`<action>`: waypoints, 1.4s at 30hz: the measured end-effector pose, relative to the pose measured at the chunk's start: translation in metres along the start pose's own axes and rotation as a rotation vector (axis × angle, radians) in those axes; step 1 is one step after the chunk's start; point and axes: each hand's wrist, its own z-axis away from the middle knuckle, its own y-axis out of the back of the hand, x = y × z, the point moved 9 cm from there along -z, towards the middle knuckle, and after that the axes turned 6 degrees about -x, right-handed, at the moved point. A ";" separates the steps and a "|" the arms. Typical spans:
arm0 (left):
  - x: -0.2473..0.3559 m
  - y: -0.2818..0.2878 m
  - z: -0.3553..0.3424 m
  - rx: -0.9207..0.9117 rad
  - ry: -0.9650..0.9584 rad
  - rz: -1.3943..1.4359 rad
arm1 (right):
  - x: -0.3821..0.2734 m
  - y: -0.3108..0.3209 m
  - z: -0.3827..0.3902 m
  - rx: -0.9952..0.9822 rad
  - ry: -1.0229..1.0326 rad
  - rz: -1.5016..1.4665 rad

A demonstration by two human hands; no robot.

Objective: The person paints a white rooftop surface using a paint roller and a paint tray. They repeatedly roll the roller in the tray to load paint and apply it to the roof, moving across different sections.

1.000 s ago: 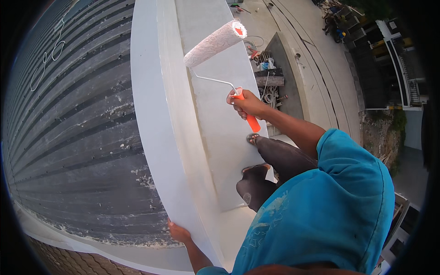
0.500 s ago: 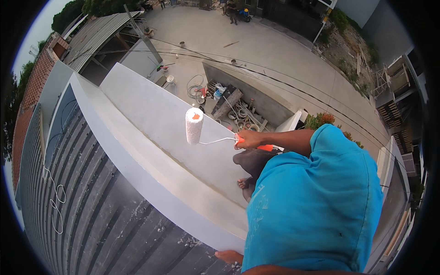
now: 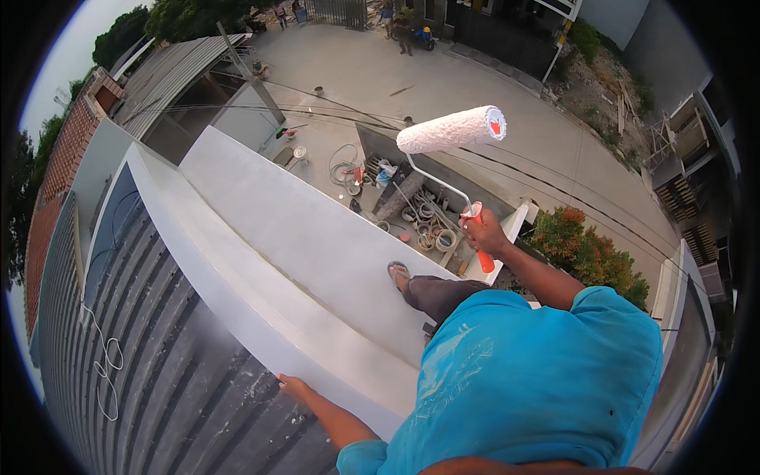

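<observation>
My right hand [image 3: 484, 232] is closed round the orange handle of a paint roller [image 3: 451, 132]. The roller's fluffy sleeve, coated in pale paint, is raised in the air over the yard, and its bent wire frame [image 3: 437, 180] runs down to the handle. At the lower left, my left hand [image 3: 295, 386] grips the edge of the white parapet wall [image 3: 237, 317], where it meets the dark corrugated roof. Part of its fingers is hidden. My sandalled foot [image 3: 399, 275] stands on the light grey ledge [image 3: 317, 214] beyond that wall.
The ledge drops off to a yard holding buckets [image 3: 446, 240], a hose [image 3: 343, 168] and pipes. Overhead wires [image 3: 522, 162] cross beyond it. A bush [image 3: 586, 253] grows at right. White cord [image 3: 108, 364] lies on the corrugated roof [image 3: 166, 332]. People [image 3: 404, 36] are far off by the street.
The roller has swung up and to the right, away from the ledge, still in my right hand. My left hand now shows farther forward on the wall's edge. My foot has stepped forward.
</observation>
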 end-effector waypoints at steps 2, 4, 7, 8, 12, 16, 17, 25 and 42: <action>-0.001 -0.009 -0.010 0.072 0.058 -0.131 | -0.025 0.004 -0.028 0.051 0.044 -0.161; -0.005 -0.020 -0.014 0.126 0.078 -0.222 | -0.056 -0.004 -0.060 0.020 0.077 -0.263; -0.010 -0.023 -0.006 0.121 0.076 -0.328 | -0.095 -0.015 -0.106 0.008 0.065 -0.369; -0.020 -0.020 -0.008 0.097 0.112 -0.362 | -0.108 -0.020 -0.118 0.007 0.046 -0.408; -0.014 -0.016 -0.014 0.050 0.128 -0.385 | -0.151 -0.054 -0.190 -0.082 0.052 -0.528; 0.047 0.000 -0.009 0.116 0.305 -0.698 | -0.195 -0.125 -0.240 -0.321 0.084 -0.547; 0.118 -0.009 -0.007 0.255 -0.038 -0.523 | -0.205 -0.152 -0.247 -0.329 0.045 -0.555; 0.637 -0.029 0.243 -0.931 -1.724 0.235 | -0.198 -0.271 -0.308 -0.366 -0.032 -0.464; 0.578 -0.096 -0.431 0.027 -0.117 -0.021 | -0.059 -0.314 -0.430 -0.082 -0.574 0.195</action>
